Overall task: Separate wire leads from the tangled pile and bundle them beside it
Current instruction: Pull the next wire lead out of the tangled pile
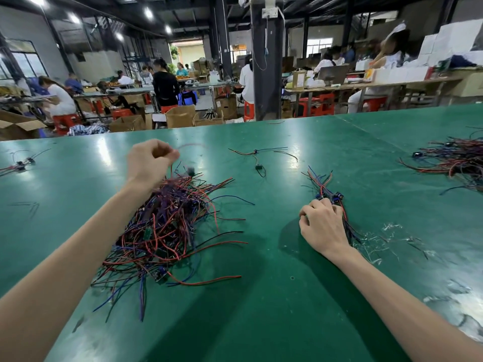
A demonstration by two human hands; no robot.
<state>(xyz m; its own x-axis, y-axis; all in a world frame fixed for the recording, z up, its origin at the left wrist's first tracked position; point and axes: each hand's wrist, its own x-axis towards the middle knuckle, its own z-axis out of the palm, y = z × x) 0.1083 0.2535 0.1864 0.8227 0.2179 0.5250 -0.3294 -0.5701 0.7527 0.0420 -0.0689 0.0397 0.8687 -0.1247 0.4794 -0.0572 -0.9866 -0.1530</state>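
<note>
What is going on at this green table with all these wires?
A person is sorting wires on the green table. The left hand is raised above the tangled pile and pinches a thin red wire, blurred, that seems to lead down into it. The right hand grips a small bundle lying beside the pile. Most of the wires are in the pile.
</note>
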